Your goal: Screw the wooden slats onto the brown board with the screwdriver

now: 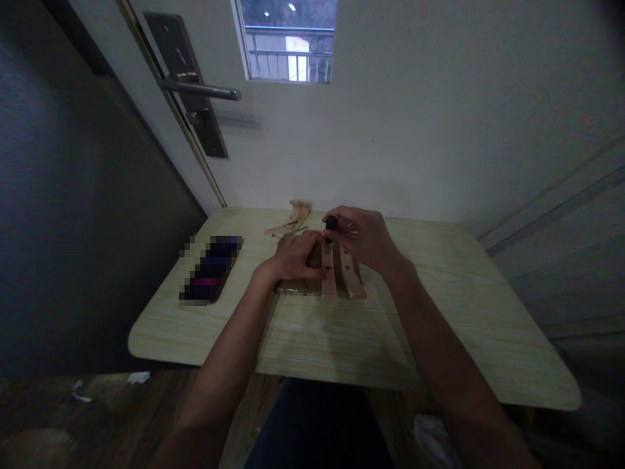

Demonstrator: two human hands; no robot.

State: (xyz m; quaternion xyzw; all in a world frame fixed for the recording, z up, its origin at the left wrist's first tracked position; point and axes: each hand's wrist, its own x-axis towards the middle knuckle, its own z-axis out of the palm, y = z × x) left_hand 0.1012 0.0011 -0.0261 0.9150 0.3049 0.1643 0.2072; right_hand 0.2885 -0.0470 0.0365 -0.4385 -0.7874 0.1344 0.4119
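My right hand point(364, 236) is closed around a short black handle point(331, 223), held upright over a pale strip point(329, 283) with dark holes or spots. The tool's tip is hidden, so its kind cannot be told. My left hand point(295, 255) lies flat with fingers apart on a brown, shiny block or packet point(297, 286). Its thumb rests on the pale strip, and its index fingertip is close beside the black tool. A second pale strip point(352, 277) with dark spots lies slanted to the right, on the same brown piece.
More pale, bent pieces point(295, 218) lie at the table's back edge. A phone point(215, 268), partly pixelated, lies at the left of the wood-grain table point(463, 312). Behind stands a white door with a metal handle point(200, 89) and a small window point(290, 42).
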